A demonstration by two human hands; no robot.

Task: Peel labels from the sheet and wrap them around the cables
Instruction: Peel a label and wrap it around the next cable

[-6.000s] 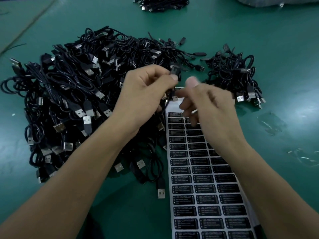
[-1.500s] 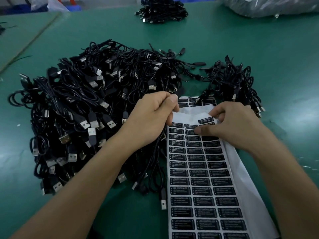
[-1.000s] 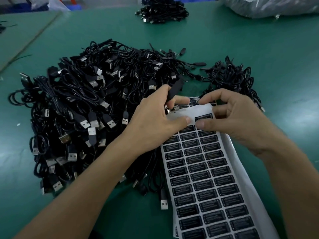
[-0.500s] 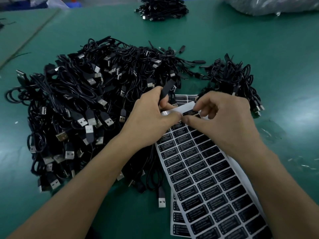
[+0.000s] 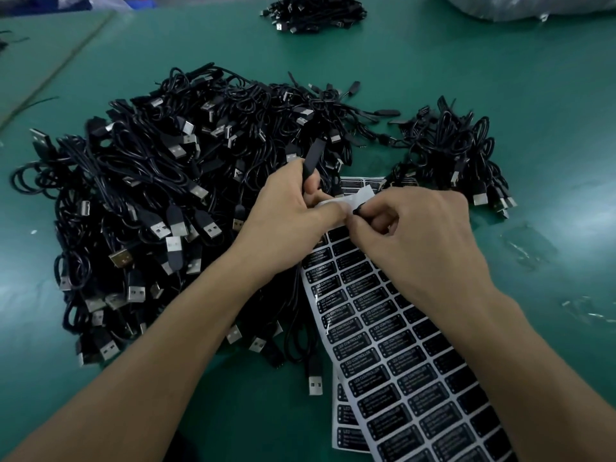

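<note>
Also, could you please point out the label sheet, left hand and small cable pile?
label sheet (image 5: pixel 383 345), head view, printed middle.
left hand (image 5: pixel 286 218), head view, its back.
small cable pile (image 5: pixel 460 155), head view, its centre.

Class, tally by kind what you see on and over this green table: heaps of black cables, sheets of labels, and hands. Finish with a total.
Heaps of black USB cables: 3
White sheets of black rectangular labels: 2
Bare hands: 2 (left hand grips a black cable, right hand pinches a black label)
Total: 7
</note>
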